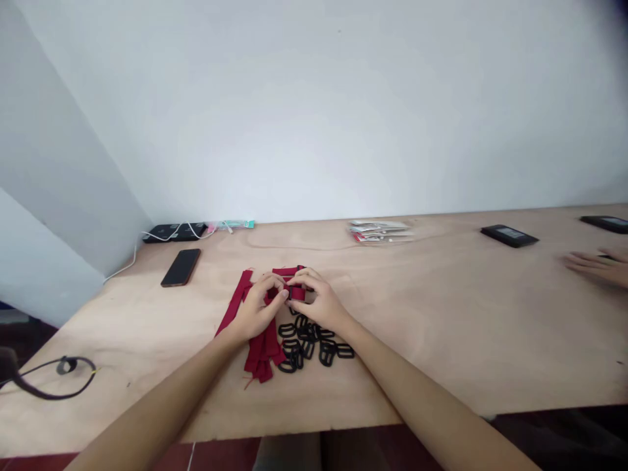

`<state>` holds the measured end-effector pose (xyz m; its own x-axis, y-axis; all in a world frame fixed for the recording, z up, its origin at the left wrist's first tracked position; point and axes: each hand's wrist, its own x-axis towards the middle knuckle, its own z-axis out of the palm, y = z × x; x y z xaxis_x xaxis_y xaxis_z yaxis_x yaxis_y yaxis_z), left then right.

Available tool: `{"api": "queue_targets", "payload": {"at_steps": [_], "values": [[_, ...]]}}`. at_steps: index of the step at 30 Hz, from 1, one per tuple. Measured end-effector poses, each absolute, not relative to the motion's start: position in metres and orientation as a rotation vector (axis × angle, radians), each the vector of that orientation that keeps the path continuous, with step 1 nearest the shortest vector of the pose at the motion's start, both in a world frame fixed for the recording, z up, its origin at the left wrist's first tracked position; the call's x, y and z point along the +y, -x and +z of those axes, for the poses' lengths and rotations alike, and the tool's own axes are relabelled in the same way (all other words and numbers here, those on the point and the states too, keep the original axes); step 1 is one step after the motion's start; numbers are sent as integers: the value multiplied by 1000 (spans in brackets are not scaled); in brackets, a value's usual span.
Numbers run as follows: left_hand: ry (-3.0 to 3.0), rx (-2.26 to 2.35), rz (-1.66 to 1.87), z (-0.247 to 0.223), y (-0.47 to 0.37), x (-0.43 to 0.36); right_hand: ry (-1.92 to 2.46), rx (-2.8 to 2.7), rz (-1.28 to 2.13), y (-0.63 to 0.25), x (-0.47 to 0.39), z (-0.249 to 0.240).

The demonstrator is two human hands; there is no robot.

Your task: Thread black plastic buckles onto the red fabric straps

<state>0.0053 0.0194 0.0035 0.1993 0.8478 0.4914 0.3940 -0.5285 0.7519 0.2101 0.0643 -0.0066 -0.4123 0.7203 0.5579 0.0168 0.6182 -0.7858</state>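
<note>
Both hands meet over the wooden table, fingers closed on one red strap (pixel 297 294) with a black buckle on it. My left hand (pixel 261 306) pinches its left side, and my right hand (pixel 321 299) grips the right side. Several red straps (pixel 262 353) lie in a loose pile under and beside my left hand, some with frayed ends. Below my right hand, several black plastic buckles (pixel 308 343) are scattered. Another piece of red strap (pixel 283 271) lies just beyond my fingertips.
A phone (pixel 180 267) and black boxes (pixel 174 232) with white cables are at the back left. Plastic packets (pixel 379 231) lie near the wall. Black devices (pixel 509 235) and another person's hand (pixel 599 265) are at right. A black cable (pixel 53 396) loops at left.
</note>
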Motion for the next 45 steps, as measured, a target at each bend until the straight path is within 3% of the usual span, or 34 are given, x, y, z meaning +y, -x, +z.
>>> {"api": "queue_targets", "payload": {"at_steps": [12,20,27,31,38,45], "values": [[-1436,1166,1509,-11,5,38,804,-1653,785,-224,86,-13],[-1645,1400,1483,-10,20,44,845,-1863,704,-232,105,-26],[-2141,1781,828,8,28,27,889,-1915,572,-234,109,-37],[-2158,1862,672,6,29,27,884,-1882,570,-235,104,-29],[-1975,1833,765,12,38,28,809,-2185,809,-244,87,-11],[-1912,1699,988,3,41,36,718,-2499,612,-240,79,-14]]}}
